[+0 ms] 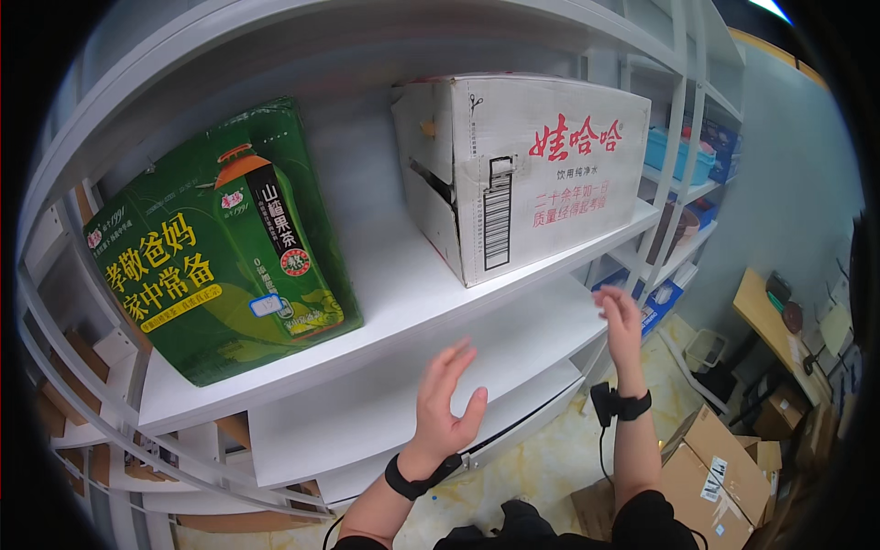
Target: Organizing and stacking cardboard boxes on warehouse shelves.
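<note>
Both of my hands are raised before a white shelf unit (412, 326) and hold nothing. My left hand (447, 402), fingers and thumb apart, hovers in front of the lower shelves. Farther right, my right hand (621, 320) is lifted below the right front corner of the upper shelf, nearest to the white carton. That white cardboard carton (584, 165) bears red writing and a printed code; its left end has a torn, gaping slot. To its left a green drink carton (240, 261), printed with a bottle, leans tilted on the same shelf. Each wrist wears a black strap.
A light blue basket (680, 155) stands on a neighbouring shelf at right. Brown cardboard boxes (722, 474) lie on the marbled floor (474, 502) to my right. Beyond them is a wooden desk (777, 323). Curved-looking shelf posts rise at left.
</note>
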A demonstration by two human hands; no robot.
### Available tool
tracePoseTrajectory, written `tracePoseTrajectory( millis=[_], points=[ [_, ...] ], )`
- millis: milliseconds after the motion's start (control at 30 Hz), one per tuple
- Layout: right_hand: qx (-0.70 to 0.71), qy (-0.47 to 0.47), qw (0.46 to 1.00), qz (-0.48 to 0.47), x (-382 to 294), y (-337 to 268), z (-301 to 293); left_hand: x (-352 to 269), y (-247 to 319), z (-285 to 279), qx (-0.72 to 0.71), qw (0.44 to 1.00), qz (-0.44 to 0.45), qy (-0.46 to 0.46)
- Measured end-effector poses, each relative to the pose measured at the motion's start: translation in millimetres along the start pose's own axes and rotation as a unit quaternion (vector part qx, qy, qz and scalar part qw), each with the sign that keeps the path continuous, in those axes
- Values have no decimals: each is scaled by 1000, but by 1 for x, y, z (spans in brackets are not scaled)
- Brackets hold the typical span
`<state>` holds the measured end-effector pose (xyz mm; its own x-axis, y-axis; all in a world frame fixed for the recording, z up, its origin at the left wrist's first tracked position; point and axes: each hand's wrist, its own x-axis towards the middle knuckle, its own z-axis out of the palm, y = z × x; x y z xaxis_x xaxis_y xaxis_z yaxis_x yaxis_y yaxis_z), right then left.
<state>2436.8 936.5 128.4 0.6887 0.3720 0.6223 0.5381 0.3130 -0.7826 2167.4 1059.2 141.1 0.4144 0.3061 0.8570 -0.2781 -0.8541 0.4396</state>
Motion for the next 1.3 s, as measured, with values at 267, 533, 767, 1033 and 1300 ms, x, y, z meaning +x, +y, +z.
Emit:
tracePoseTrajectory(
  millis=[267,533,767,1033,1300],
  points=[
    [-131,144,979,-58,137,29,-15,73,-18,25,183,980,-2,74],
    [-88,107,990,14,212,72,-28,106,-40,47,169,975,-133,56],
    [-20,167,986,-6,206,52,-49,104,-43,53,98,987,-83,97],
    [154,251,953,-68,117,-16,-111,63,7,53,-161,981,-9,109],
    [-12,379,905,-194,-16,-143,-244,21,90,87,-291,955,5,58]
  ],
)
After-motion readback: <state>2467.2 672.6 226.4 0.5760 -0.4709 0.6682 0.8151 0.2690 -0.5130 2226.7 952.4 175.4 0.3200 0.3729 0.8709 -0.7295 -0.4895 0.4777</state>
